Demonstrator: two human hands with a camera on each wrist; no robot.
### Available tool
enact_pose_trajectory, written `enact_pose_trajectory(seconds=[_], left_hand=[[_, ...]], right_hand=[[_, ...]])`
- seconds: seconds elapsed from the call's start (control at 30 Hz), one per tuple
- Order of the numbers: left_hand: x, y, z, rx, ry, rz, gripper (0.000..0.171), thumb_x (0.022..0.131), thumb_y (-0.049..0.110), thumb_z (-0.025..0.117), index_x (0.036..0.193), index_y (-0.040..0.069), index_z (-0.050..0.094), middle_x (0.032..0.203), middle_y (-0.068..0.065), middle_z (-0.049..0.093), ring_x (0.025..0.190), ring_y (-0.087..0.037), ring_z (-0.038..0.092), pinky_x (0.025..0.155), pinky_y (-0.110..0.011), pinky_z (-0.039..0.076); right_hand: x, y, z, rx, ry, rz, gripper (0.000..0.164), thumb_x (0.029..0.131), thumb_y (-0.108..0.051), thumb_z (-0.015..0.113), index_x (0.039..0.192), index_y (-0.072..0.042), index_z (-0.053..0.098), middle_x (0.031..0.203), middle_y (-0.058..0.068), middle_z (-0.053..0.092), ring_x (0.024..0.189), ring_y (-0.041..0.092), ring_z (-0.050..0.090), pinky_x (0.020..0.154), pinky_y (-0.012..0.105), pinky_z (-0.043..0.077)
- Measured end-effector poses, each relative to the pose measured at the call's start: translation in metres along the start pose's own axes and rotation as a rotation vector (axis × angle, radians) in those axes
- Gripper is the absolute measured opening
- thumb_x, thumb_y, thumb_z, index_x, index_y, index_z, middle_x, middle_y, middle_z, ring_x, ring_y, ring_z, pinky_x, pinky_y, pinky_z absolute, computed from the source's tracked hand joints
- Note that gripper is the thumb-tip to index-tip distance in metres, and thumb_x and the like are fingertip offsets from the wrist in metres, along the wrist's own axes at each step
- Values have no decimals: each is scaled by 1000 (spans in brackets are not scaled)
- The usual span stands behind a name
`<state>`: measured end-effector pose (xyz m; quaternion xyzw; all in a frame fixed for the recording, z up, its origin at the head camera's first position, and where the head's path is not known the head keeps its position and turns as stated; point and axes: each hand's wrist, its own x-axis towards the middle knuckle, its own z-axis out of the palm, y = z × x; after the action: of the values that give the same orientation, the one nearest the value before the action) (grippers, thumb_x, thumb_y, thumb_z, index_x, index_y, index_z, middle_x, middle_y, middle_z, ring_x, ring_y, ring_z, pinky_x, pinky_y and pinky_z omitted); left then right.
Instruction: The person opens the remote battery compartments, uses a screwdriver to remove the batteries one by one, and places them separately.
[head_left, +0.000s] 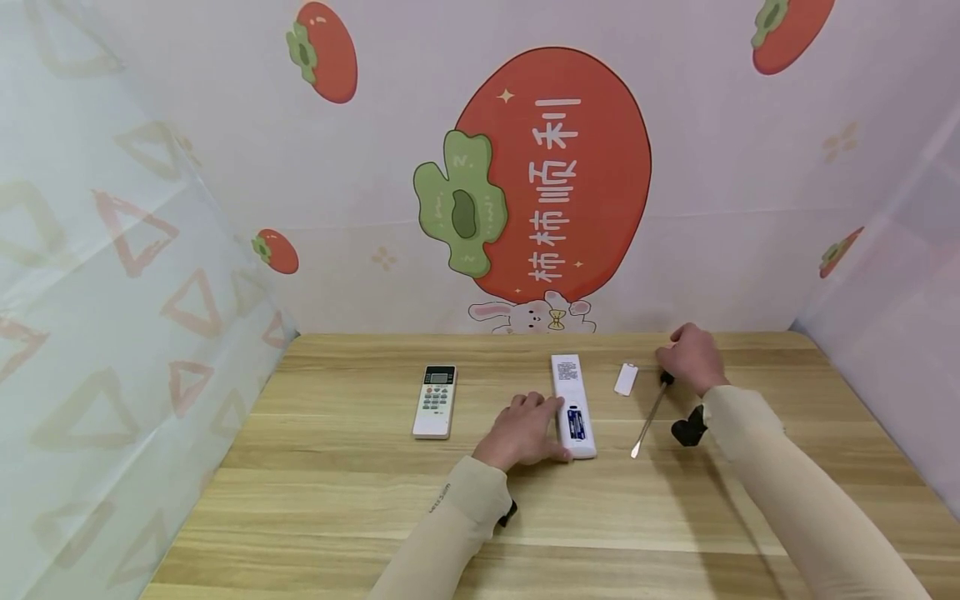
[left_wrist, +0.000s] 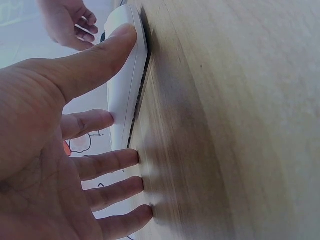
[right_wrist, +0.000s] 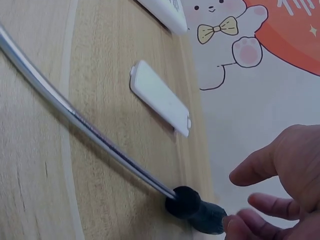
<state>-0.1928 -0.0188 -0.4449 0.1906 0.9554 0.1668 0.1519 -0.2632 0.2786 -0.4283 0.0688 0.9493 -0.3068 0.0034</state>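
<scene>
Left grip (head_left: 525, 429) is unclenched: I observe its thumb (left_wrist: 120, 42) and index finger (left_wrist: 95, 120) resting against the left long edge of the white remote (head_left: 568, 385), the thumb near the close end, the digits laid along it rather than wrapped round it. Right grip (head_left: 693, 358) I record as released, its fingers loosely bent and its thumb standing apart from them, beside the dark handle (right_wrist: 207, 217) of a screwdriver (head_left: 649, 425). A fingertip overlaps the end of that handle in my right wrist view; I cannot tell whether the two touch.

White remote lies back side up on the worktop (head_left: 337, 500), between the two grips, its far end bearing a printed label (head_left: 567, 372). Its battery bay is uncovered, and I note blue batteries (head_left: 576, 423) seated inside. Screwdriver lies slantwise to the right of it, handle toward the far edge, bare metal tip toward me. Between the remote and the screwdriver, touching neither, I find a small white cover (head_left: 626, 379).

Further out, to the left, a second remote (head_left: 433, 404) lies keypad up, well apart from both grips. Behind the worktop I log a pale backdrop (head_left: 360, 183) printed with persimmons and a rabbit.
</scene>
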Motion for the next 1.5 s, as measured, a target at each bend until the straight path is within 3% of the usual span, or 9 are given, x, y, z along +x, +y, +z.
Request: enact_pose_trajectory(seconds=[0.17, 0.27, 0.4, 0.53, 0.8, 0.97, 1.1, 1.23, 1.5], left_hand=[[0, 0, 0, 0, 0, 0, 85, 82, 49, 82, 154, 23, 44, 150, -8, 47, 138, -31, 41, 114, -50, 35], [1, 0, -1, -3, -1, -2, 85, 83, 50, 82, 155, 24, 44, 151, -8, 46, 138, -31, 40, 114, -50, 34], [1, 0, -1, -5, -1, 0, 85, 83, 49, 82, 155, 23, 44, 151, -8, 46, 139, -32, 40, 114, -50, 34], [0, 1, -1, -2, -2, 4, 85, 83, 49, 82, 155, 23, 44, 151, -8, 46, 139, -32, 40, 114, -50, 34], [0, 1, -1, 0, -4, 7, 85, 83, 49, 82, 155, 23, 44, 151, -8, 46, 139, -31, 40, 114, -50, 35], [0, 1, -1, 8, -5, 4, 86, 83, 50, 82, 155, 23, 44, 151, -8, 46, 138, -31, 40, 114, -49, 35], [1, 0, 0, 8, -5, 3, 86, 83, 50, 82, 155, 23, 44, 151, -8, 46, 138, -31, 40, 114, -49, 35], [1, 1, -1, 9, -5, 1, 86, 83, 50, 82, 155, 23, 44, 151, -8, 46, 138, -31, 40, 114, -49, 35], [1, 1, -1, 10, -7, -1, 86, 83, 50, 82, 155, 24, 43, 151, -8, 46, 138, -31, 40, 115, -50, 34]], right_hand=[[0, 6, -1, 6, -14, 63, 73, 96, -28, 58, 141, 22, 30, 131, 47, 34, 105, 54, 47, 82, 62, 47], [-1, 6, -3, -33, -52, 88, 76, 96, -31, 59, 137, 25, 28, 125, 48, 39, 99, 53, 50, 76, 57, 49], [0, 7, -4, -94, -124, 107, 70, 95, -33, 60, 126, 24, 35, 107, 40, 50, 88, 43, 52, 68, 46, 49], [2, 10, -3, -99, -170, 113, 63, 93, -32, 61, 118, 20, 38, 96, 29, 51, 80, 36, 50, 65, 40, 46], [7, 14, 1, -114, -182, 106, 57, 91, -22, 59, 118, 22, 36, 93, 31, 54, 80, 40, 57, 74, 46, 49], [7, 17, 2, -89, -171, 99, 55, 89, -19, 59, 118, 22, 35, 81, 24, 60, 67, 31, 64, 75, 44, 50], [6, 19, 3, -25, -181, 109, 65, 91, -17, 58, 131, 24, 27, 96, 36, 59, 58, 23, 65, 69, 37, 52], [5, 18, 3, 40, -186, 119, 77, 93, -16, 56, 145, 22, 15, 116, 48, 48, 61, 22, 65, 61, 33, 55], [-3, 9, -3, 172, -163, 81, 80, 99, -19, 53, 152, 15, 4, 126, 49, 44, 80, 29, 68, 66, 33, 58]])
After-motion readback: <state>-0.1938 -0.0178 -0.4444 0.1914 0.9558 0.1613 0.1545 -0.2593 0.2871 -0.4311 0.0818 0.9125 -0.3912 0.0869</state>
